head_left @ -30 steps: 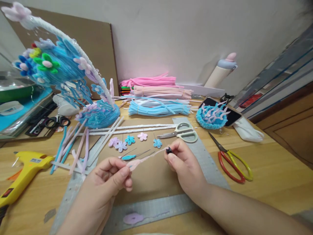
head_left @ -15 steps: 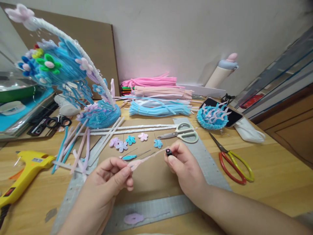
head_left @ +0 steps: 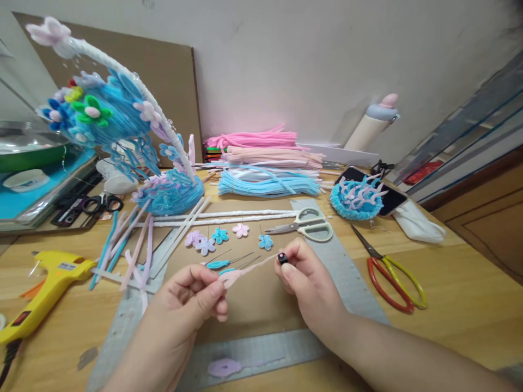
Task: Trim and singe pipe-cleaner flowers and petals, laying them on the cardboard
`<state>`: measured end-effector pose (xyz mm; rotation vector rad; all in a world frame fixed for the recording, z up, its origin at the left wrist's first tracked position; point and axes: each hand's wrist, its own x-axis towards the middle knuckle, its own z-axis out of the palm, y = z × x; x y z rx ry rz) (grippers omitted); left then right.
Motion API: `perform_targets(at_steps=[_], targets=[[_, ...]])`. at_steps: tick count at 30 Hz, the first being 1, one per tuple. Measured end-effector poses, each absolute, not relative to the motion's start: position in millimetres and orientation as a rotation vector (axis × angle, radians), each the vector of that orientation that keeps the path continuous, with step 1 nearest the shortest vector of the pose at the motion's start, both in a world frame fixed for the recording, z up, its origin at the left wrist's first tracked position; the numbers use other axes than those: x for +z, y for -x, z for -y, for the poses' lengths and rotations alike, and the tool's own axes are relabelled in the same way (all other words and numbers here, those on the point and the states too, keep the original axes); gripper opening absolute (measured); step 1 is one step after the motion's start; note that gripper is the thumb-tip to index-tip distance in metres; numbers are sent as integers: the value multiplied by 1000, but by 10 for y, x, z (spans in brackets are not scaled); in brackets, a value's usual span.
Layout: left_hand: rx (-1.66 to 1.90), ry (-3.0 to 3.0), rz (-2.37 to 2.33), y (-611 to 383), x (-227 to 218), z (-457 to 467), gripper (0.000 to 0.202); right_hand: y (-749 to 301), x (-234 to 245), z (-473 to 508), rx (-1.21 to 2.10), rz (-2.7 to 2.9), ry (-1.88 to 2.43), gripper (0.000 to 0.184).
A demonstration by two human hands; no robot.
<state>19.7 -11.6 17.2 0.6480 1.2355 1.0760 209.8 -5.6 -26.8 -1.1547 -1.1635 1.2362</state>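
Observation:
My left hand [head_left: 200, 296] pinches a pale pink pipe cleaner [head_left: 235, 276], whose fluffy looped end sits at the fingertips. From there a thin strand stretches to my right hand [head_left: 306, 275]. Thumb and fingers of that hand close on a small black tool [head_left: 283, 258] with a pink dot, and the strand's far end meets it. Most of the tool is hidden in the palm. Behind my left fingers lie blue looped pipe-cleaner pieces [head_left: 218, 264] with thin stems. Small flowers in blue [head_left: 220, 235], pink [head_left: 241, 230] and lilac [head_left: 205, 245] rest beyond on the brown board [head_left: 245, 316].
Pale-handled scissors [head_left: 312, 224] and red-and-yellow scissors [head_left: 394, 277] lie right. A yellow glue gun [head_left: 61, 272] is at left, beside loose pipe cleaners [head_left: 131, 245]. Bundled pipe cleaners [head_left: 269, 182] stand behind, near a blue flower ornament [head_left: 171, 193]. A lilac loop [head_left: 224, 367] lies in front.
The view has shifted slightly, so everything appears a little further right and lower. Both hands keep the same hold, with the pink strand still stretched between them.

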Motion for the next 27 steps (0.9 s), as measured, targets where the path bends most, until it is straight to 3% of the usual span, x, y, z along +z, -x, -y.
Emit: perform_targets(at_steps=[27], targets=[[992,-692,-1206,-210,108,163,31,-2005,-287,148,1284,1297,1191,11]])
